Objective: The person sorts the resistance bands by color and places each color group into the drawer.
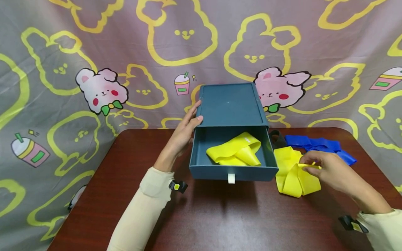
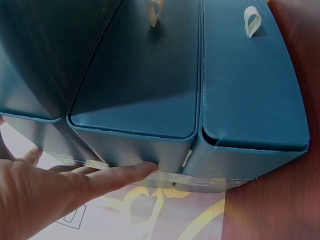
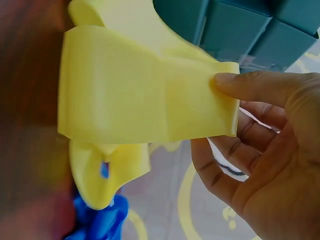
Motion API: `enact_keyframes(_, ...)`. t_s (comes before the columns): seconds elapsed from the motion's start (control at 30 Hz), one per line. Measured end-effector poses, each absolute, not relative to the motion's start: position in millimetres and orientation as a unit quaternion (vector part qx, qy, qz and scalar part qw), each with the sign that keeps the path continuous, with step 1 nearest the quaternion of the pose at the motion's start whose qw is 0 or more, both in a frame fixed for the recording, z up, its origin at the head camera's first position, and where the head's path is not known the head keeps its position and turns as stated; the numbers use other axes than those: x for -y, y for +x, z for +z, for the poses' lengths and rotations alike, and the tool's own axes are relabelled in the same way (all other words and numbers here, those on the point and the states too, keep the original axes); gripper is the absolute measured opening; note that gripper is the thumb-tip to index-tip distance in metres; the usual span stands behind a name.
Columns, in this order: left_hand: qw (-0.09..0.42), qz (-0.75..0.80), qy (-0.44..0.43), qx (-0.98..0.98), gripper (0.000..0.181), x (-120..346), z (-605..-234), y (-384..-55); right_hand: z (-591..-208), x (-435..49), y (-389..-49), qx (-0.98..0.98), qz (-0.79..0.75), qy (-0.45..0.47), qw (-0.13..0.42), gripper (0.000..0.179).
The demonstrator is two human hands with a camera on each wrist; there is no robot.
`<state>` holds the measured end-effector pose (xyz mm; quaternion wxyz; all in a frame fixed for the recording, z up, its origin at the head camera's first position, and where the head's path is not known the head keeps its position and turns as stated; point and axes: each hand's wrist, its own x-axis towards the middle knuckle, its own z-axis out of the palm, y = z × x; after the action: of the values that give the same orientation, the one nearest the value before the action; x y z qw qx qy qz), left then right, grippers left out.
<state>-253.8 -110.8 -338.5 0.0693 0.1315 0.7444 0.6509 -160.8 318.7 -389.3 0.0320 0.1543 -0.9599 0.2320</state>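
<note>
A dark blue-green drawer unit (image 1: 230, 106) stands on the table with its top drawer (image 1: 213, 173) pulled out. Inside that drawer lies a loosely folded yellow elastic band (image 1: 230, 148). My left hand (image 1: 182, 136) rests against the unit's left side, thumb and fingers stretched along it; in the left wrist view the thumb (image 2: 127, 173) lies near clear tape on the casing. Right of the drawer, my right hand (image 1: 334, 170) pinches the end of a second yellow elastic band (image 3: 115, 90) between thumb and fingers. The rest of that band hangs in loose folds.
A blue band (image 1: 314, 143) lies folded on the table (image 1: 150, 223) at the right, beside a black band (image 1: 277, 139) close to the unit. Two lower drawers with pale pull loops (image 2: 252, 22) show in the left wrist view. Behind the table hangs a patterned cloth (image 1: 132, 45).
</note>
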Motion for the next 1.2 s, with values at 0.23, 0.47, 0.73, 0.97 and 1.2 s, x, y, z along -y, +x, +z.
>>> enact_keyframes(0.23, 0.071, 0.655, 0.139, -0.739, 0.058, 110.5, -338.6, -254.9, -377.9, -304.9, -182.2, 0.953, 0.259, 0.153, 0.036, 0.012)
enact_keyframes(0.47, 0.07, 0.656, 0.136, -0.739, 0.058, 109.6, -338.6, -255.5, -385.8, -299.7, -206.2, 0.943, 0.294, 0.156, 0.012, 0.008)
enact_keyframes(0.73, 0.07, 0.658, 0.135, -0.738, 0.057, 110.5, -337.9, -253.2, -399.6, -304.1, -226.5, 0.943, 0.295, 0.155, -0.031, 0.01)
enact_keyframes(0.97, 0.074, 0.657, 0.138, -0.738, 0.059, 110.2, -338.6, -254.0, -399.1, -306.2, -230.1, 0.943, 0.3, 0.141, -0.04, 0.011)
enact_keyframes(1.2, 0.07, 0.658, 0.137, -0.737, 0.059, 110.4, -337.8, -253.5, -385.6, -303.0, -224.5, 0.946, 0.29, 0.144, -0.018, 0.014)
